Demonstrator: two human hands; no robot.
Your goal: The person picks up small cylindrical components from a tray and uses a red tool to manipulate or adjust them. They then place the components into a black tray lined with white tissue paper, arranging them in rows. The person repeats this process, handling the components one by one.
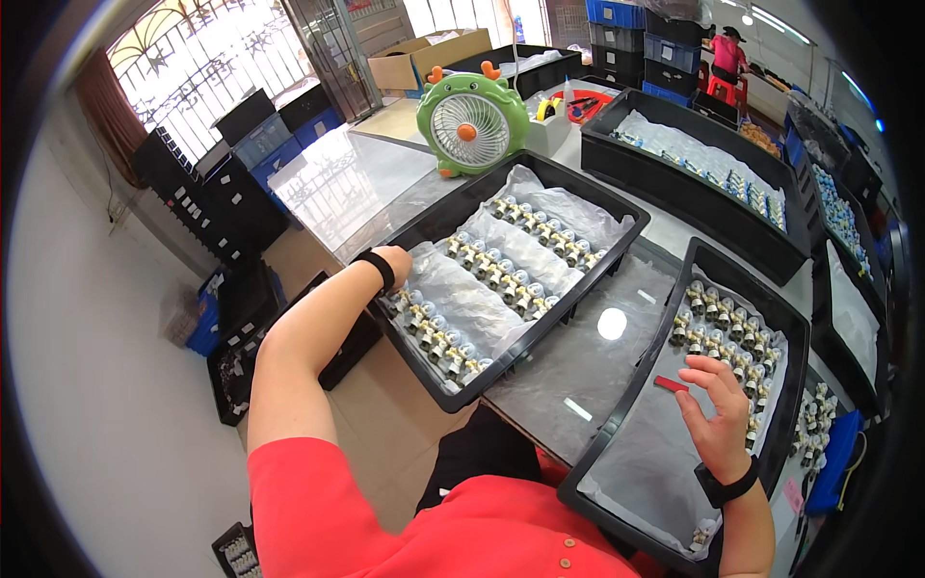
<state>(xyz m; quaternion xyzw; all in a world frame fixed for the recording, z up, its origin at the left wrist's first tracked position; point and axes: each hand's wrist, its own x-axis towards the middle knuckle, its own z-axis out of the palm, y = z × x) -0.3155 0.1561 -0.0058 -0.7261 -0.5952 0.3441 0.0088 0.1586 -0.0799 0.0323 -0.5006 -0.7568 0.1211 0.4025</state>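
My left hand (pixel 393 266) reaches over the left corner of a black tray (pixel 617 252), at the end of a row of small figurines (pixel 438 337) with clear rounded tops, gold middles and dark bases. Its fingers point down and are mostly hidden, so their grip does not show. My right hand (pixel 721 416) is above a second black tray (pixel 617 424), thumb and forefinger closed on one end of a small flat red strip (pixel 671 383); the other fingers are curved. Similar figurines (pixel 718 308) stand in rows beyond this hand on white lining.
A green fan (pixel 469 130) stands behind the left tray. Another black tray (pixel 703 197) holds blue-and-white pieces at the back right. Stacked crates (pixel 252 144) stand at the left wall. A blue object (pixel 834 467) lies at the right. One person (pixel 727 56) sits far off.
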